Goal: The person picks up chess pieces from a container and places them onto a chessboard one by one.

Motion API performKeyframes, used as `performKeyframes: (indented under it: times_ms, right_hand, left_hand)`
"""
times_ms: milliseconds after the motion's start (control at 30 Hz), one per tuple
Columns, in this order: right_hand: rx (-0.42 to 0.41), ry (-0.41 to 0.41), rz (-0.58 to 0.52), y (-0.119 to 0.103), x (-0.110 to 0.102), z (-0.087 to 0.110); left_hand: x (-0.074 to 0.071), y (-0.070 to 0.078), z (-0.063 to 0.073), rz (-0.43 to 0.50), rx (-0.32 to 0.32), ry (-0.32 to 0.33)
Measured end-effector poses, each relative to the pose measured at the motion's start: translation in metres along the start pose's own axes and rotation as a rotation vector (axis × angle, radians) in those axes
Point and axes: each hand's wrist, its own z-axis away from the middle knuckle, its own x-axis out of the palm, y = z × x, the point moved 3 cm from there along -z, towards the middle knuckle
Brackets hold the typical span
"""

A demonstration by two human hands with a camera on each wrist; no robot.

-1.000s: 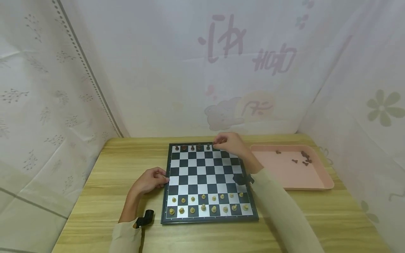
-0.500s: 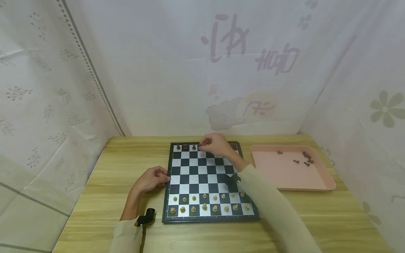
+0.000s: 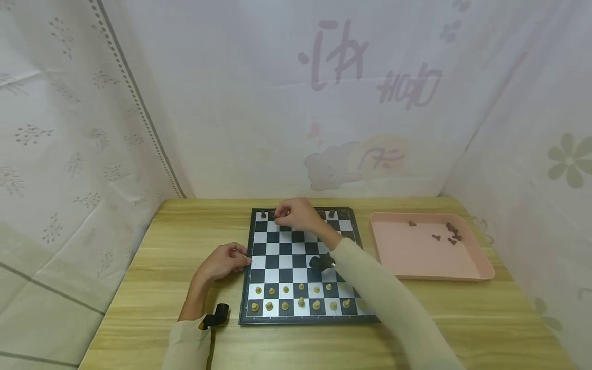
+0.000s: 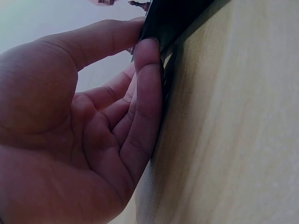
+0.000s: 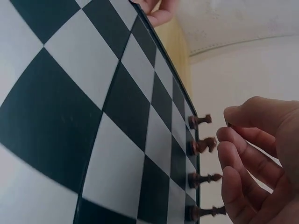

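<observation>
The black-and-white chessboard [image 3: 279, 261] lies on the table, its left edge pinched between thumb and fingertips of my left hand [image 3: 225, 261]. In the left wrist view that hand [image 4: 112, 107] holds the board's dark edge [image 4: 170, 21]. Over the back rows, my right hand [image 3: 298, 214] has thumb and index finger together. The right wrist view shows a dark bit of a small chess piece [image 5: 229, 124] between those fingers, mostly hidden. Beside them stand a dark rook [image 5: 200, 120], knight [image 5: 202, 145] and bishop [image 5: 205, 178] on the back row.
Two rows of pale pieces [image 3: 301, 302] stand along the near side; the right sleeve [image 3: 384, 288] covers part of the board's right side. A pink tray [image 3: 407, 262] at the right holds several dark pieces [image 3: 452, 229]. A patterned cloth [image 3: 240, 103] hangs behind.
My right hand has moved left along the board's far side, uncovering dark pieces at the back right. The left hand stays at the board's edge. The head view has shifted slightly.
</observation>
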Motion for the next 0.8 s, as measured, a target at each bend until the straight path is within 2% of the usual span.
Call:
performKeyframes:
  times_ms: [267,533,800]
  right_hand:
    - [-0.006,-0.01,0.056,-0.007,0.014,-0.011]
    - [-0.014,-0.031,0.001,-0.01,0.024,-0.017]
    - [-0.025,-0.04,0.024,-0.014,0.032,-0.022]
  left_hand:
    - [-0.001,0.0,-0.001,0.006,0.006,-0.001]
    - [-0.001,0.001,-0.001,0.014,0.018,-0.006]
    - [-0.001,0.001,-0.001,0.01,0.019,-0.011]
